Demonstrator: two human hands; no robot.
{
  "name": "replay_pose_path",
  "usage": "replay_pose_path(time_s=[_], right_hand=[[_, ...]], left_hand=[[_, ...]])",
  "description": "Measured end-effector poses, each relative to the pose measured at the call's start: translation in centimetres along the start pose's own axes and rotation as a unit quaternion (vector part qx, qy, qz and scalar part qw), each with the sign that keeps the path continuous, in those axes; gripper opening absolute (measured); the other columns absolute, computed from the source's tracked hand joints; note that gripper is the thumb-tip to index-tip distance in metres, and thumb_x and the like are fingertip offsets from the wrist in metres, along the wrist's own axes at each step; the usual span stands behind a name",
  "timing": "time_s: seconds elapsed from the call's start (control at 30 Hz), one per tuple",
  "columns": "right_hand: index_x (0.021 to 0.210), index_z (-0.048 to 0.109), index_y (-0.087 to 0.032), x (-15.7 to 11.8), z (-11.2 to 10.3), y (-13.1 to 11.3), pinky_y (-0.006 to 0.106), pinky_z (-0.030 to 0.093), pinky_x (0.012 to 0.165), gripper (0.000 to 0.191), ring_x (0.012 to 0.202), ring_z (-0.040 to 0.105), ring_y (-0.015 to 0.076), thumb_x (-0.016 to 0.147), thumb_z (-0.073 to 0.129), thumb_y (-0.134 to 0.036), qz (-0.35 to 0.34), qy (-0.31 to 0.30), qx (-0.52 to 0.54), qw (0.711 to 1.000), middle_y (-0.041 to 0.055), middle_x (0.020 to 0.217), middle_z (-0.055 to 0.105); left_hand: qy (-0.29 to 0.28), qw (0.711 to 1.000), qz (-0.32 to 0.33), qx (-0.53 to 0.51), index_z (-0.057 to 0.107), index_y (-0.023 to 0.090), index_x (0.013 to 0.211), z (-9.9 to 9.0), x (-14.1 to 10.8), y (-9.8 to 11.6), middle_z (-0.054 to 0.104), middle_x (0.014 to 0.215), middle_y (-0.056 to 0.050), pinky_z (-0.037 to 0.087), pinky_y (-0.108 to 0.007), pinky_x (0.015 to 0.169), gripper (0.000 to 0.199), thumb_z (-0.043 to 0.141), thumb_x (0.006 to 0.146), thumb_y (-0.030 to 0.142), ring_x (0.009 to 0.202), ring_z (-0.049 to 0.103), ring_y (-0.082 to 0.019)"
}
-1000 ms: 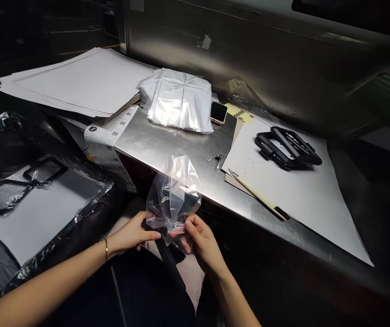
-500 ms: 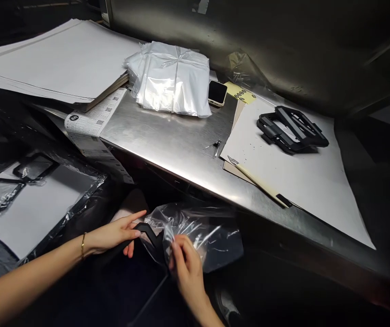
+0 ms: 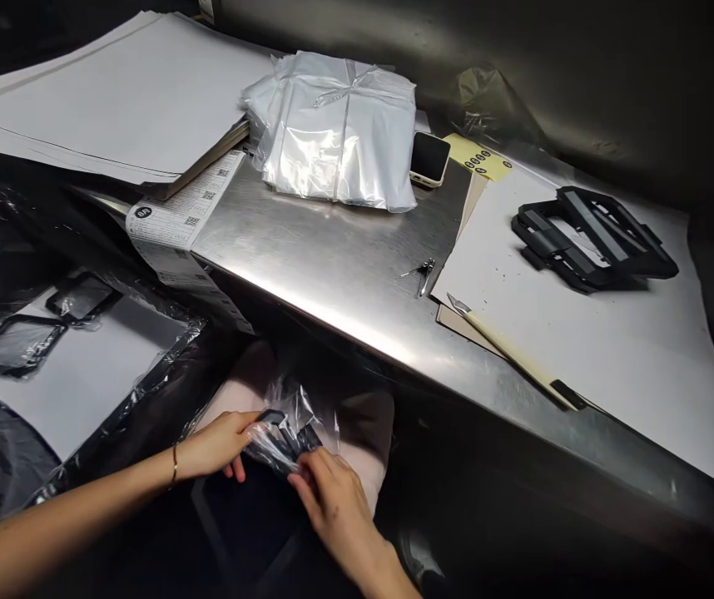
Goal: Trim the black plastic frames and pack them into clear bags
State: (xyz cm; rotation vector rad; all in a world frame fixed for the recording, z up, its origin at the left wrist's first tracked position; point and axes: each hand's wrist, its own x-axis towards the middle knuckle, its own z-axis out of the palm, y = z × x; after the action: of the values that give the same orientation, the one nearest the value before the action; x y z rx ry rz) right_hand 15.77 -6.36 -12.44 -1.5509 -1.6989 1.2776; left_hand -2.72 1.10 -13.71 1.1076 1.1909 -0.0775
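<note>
A black plastic frame (image 3: 277, 433) lies partly inside a clear plastic bag (image 3: 304, 408) above the lap. My left hand (image 3: 223, 443) is closed on the frame's left end, a gold bracelet on its wrist. My right hand (image 3: 332, 491) pinches the bag at its lower right, with the fingers pressed together over the plastic. Crumpled film hides part of the frame. On the white sheet at the right lie more black frames (image 3: 594, 237), overlapping each other.
On the metal table (image 3: 307, 258) are tied plastic bags (image 3: 338, 133), a phone (image 3: 430, 158), a craft knife (image 3: 513, 353), small metal pieces (image 3: 423, 274) and large white sheets (image 3: 120, 91). Bagged frames (image 3: 17, 343) lie in an open lined container at the left.
The bag has been drawn leftward around the black frame and looks bunched up instead of spread to the right. My right hand has shifted slightly down. The view has shifted, too.
</note>
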Motion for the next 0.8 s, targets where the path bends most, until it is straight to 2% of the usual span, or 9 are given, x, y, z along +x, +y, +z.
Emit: replay_pose_path(time_s=[0.1,0.17,0.23,0.3,0.4,0.5,0.63,0.7,0.8], right_hand=[[0.081,0.054,-0.016,-2.0,1.7,1.2,0.045,0.041,0.075,0.016,0.08,0.052,0.0212,0.084,0.04,-0.022,0.019,-0.002,-0.039,0.999,0.0079,0.082,0.055],[0.085,0.053,-0.018,-3.2,3.2,1.2,0.04,0.044,0.073,0.017,0.08,0.054,0.0212,0.084,0.036,-0.018,0.023,-0.024,-0.03,0.999,0.0093,0.086,0.056],[0.085,0.052,-0.021,-4.3,4.3,0.6,0.03,0.047,0.069,0.012,0.076,0.057,0.0172,0.081,0.042,-0.016,0.019,-0.057,-0.005,0.998,0.0047,0.084,0.057],[0.08,0.052,-0.023,-4.9,4.7,-0.2,0.022,0.046,0.066,0.011,0.074,0.059,0.0139,0.076,0.05,-0.013,0.023,-0.08,0.021,0.996,-0.0007,0.08,0.059],[0.077,0.053,-0.024,-4.3,4.0,-0.9,0.019,0.045,0.068,0.013,0.078,0.059,0.0125,0.073,0.057,-0.012,0.038,-0.083,0.052,0.994,-0.0038,0.08,0.06],[0.079,0.054,-0.021,-1.9,2.6,-1.0,0.021,0.044,0.068,0.004,0.074,0.056,0.012,0.08,0.05,-0.019,0.048,-0.062,0.072,0.994,-0.0012,0.077,0.057],[0.082,0.059,-0.019,1.2,1.3,-1.7,0.023,0.043,0.066,0.02,0.07,0.053,0.0119,0.087,0.039,-0.022,0.032,-0.054,0.087,0.994,0.0008,0.074,0.054],[0.082,0.062,-0.021,1.4,1.3,-2.5,0.022,0.043,0.067,0.019,0.071,0.054,0.0116,0.085,0.043,-0.02,0.0,-0.084,0.096,0.992,0.0001,0.076,0.056],[0.082,0.065,-0.023,0.1,1.4,-3.2,0.019,0.043,0.069,0.016,0.073,0.057,0.0107,0.079,0.051,-0.015,-0.034,-0.13,0.104,0.986,-0.0015,0.078,0.06]], left_hand=[[0.04,0.998,0.007,0.044,0.056,0.014,0.097,-0.4,-0.8,-0.9,0.057,0.06,0.004,0.046,-0.029,0.057,0.032,0.044,0.084,0.041,0.049,0.054,-0.01],[0.068,0.996,0.005,0.056,0.059,0.015,0.097,-0.5,-1.7,-1.0,0.059,0.058,0.004,0.044,-0.034,0.07,0.031,0.052,0.08,0.04,0.057,0.057,-0.013],[0.089,0.995,-0.007,0.047,0.058,0.018,0.104,-0.5,-2.6,-1.0,0.066,0.077,-0.001,0.04,-0.034,0.08,0.036,0.06,0.074,0.037,0.076,0.06,-0.017],[0.092,0.995,-0.034,0.015,0.052,0.02,0.116,-0.6,-3.6,-1.2,0.06,0.111,-0.007,0.043,-0.032,0.076,0.05,0.063,0.07,0.037,0.083,0.06,-0.02],[0.085,0.99,-0.094,-0.063,0.036,0.013,0.128,-0.7,-4.7,-1.6,0.042,0.13,-0.017,0.046,-0.03,0.051,0.069,0.061,0.069,0.039,0.063,0.059,-0.018],[0.084,0.975,-0.124,-0.162,0.029,0.008,0.128,-0.9,-5.2,-1.5,0.05,0.119,-0.019,0.049,-0.028,0.054,0.072,0.06,0.071,0.038,0.076,0.059,-0.019],[0.085,0.949,-0.113,-0.281,0.022,0.014,0.128,-0.1,-4.6,-0.7,0.057,0.097,-0.008,0.049,-0.027,0.071,0.071,0.062,0.072,0.034,0.083,0.058,-0.015],[0.081,0.939,-0.096,-0.319,0.022,0.018,0.128,0.7,-4.3,-0.4,0.057,0.096,-0.005,0.048,-0.027,0.073,0.068,0.061,0.074,0.031,0.084,0.057,-0.015],[0.044,0.933,-0.08,-0.347,0.037,0.019,0.12,1.4,-4.4,-0.8,0.06,0.097,-0.006,0.047,-0.03,0.078,0.049,0.057,0.077,0.033,0.088,0.058,-0.017]])
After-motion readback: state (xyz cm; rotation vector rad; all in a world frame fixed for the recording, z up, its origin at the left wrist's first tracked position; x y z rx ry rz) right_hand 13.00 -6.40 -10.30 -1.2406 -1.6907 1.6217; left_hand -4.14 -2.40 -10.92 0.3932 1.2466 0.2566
